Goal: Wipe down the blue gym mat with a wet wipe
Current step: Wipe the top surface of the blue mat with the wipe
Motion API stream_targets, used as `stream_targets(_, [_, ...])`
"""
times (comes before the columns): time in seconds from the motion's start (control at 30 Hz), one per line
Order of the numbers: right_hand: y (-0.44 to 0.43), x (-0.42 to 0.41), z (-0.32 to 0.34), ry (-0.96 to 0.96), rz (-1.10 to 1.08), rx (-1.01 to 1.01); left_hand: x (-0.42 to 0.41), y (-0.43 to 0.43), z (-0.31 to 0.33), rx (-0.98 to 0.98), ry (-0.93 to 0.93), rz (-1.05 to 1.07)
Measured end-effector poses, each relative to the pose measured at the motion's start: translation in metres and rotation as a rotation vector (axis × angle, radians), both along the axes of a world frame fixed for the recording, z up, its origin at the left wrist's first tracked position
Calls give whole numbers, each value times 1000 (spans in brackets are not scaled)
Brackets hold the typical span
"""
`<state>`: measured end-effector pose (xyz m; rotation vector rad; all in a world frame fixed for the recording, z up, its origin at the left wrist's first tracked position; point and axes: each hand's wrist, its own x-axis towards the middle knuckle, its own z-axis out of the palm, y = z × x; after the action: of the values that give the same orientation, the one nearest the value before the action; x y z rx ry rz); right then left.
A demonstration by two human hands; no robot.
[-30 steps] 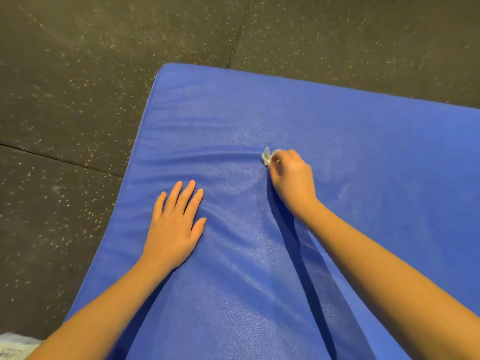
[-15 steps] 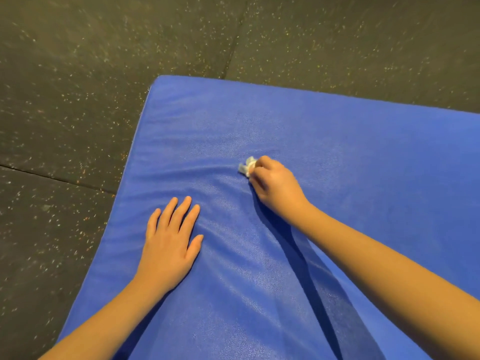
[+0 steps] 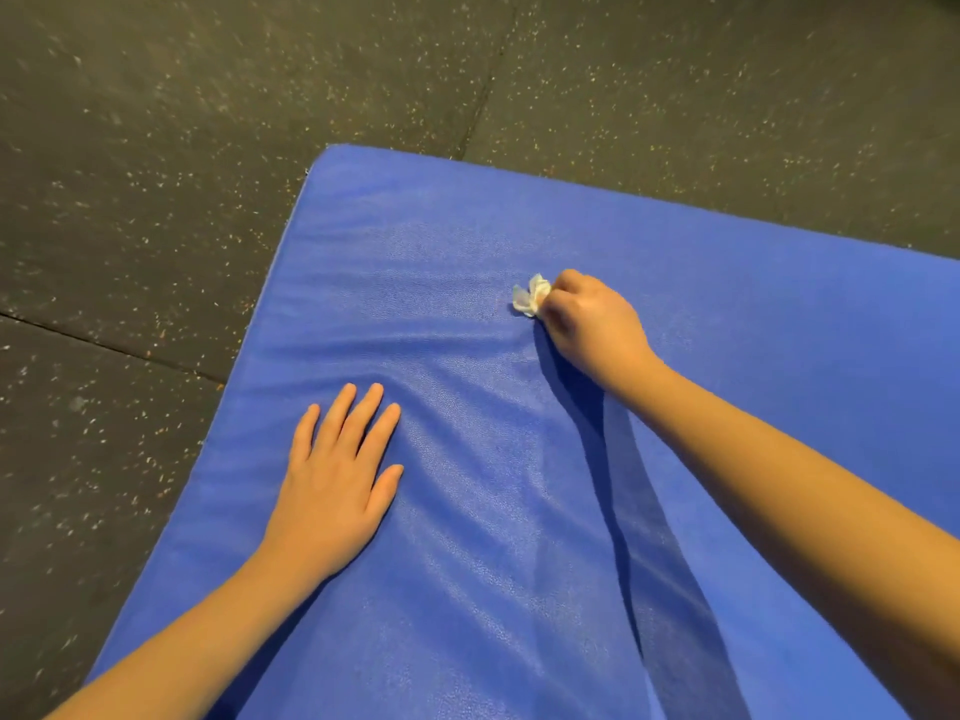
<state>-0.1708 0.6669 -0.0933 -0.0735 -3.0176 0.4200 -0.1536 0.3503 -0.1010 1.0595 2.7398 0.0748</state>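
The blue gym mat (image 3: pixel 727 314) lies on the floor and fills the lower right of the view, with its far left corner near the top middle. My right hand (image 3: pixel 589 322) is closed around a small crumpled white wet wipe (image 3: pixel 530 296) and presses it onto the mat; the wipe sticks out past my fingers on the left. My left hand (image 3: pixel 337 475) lies flat on the mat with fingers spread, palm down, close to the mat's left edge. The mat's cover is creased into ripples between the two hands.
Dark speckled rubber floor tiles (image 3: pixel 156 174) surround the mat at the left and the back, with seams running between them. The mat's left edge runs diagonally from the far corner down to the bottom left.
My right hand with the wipe slid left across the mat, then back right a little. The left hand stayed flat in place. The view shifted slightly.
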Motion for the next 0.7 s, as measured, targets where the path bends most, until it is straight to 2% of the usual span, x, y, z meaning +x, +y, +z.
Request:
stream_targets(0.1, [29, -29, 1, -29, -459, 23, 0, 0, 1, -26, -16, 9])
stream_targets(0.13, [28, -36, 1, -48, -536, 3, -1, 0, 2, -34, -22, 12])
stream_targets(0.17, [21, -40, 0, -31, -515, -27, -1, 1, 2, -37, -26, 12])
stream_targets(0.23, [0, -38, -1, 12, -264, -91, -1, 1, 3, -29, -28, 13])
stream_targets(0.3, [-4, -29, -2, -5, -16, -78, -3, 1, 3, -8, -12, 6])
stream_targets(0.33, [3, -31, 0, -32, 13, -51, -5, 1, 4, 7, 2, -4])
stream_targets(0.4, [22, -46, 1, -38, -154, 18, -12, 3, 5, 30, 33, -25])
stream_targets(0.47, [39, -63, 0, -65, -470, 11, -16, 3, 7, 45, 41, -34])
stream_targets(0.5, [40, -69, -1, -84, -562, -9, -16, 3, 8, 46, 33, -30])
stream_targets(0.57, [26, -72, 1, -55, -478, -13, -13, 2, 7, 34, 1, -4])
stream_targets(0.67, [17, -55, -1, -41, -69, -16, -11, 2, 3, -6, -27, 27])
stream_targets(0.7, [25, -53, -1, -64, -22, 28, -11, 2, 2, -29, -26, 27])
